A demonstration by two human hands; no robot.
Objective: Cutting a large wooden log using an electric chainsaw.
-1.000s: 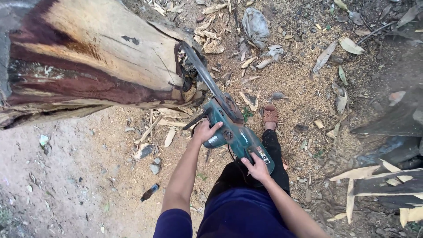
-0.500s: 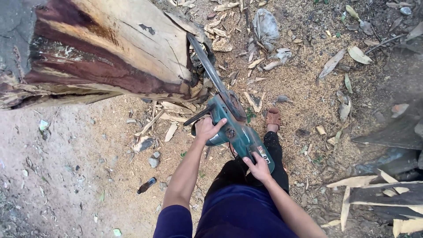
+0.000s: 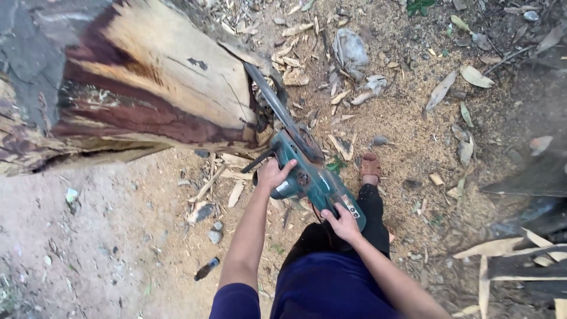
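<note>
**Saw bar set against the end of the log**

Since the earlier frames your view has drifted a little, so the log sits lower and fuller in the picture, while your hands keep the same hold on the saw and the bar stays at the log's right end.

Head view: your left hand (image 3: 273,174) is wrapped round the black front handle of the teal chainsaw (image 3: 312,176), fingers closed over it. Your right hand (image 3: 341,223) is closed on the rear grip, low and near your body. The guide bar (image 3: 270,97) runs up and to the left from the saw body and lies against the cut end of the big log (image 3: 147,88), right at its edge; whether the chain is biting into the wood or only resting beside it, you cannot tell from here.

By my reading, you are in the middle of a trimming cut down that end of the log. The next move calls for steady two-handed pressure along the line of the bar, with your sandalled foot (image 3: 370,167) kept back, since it stands just beside the saw.

The log lies on its side, its bark stripped, showing pale yellow wood streaked with dark red-brown bands and a rough, split surface. Wood chips (image 3: 292,62) and sawdust (image 3: 407,147) cover the ground around its end.
</note>
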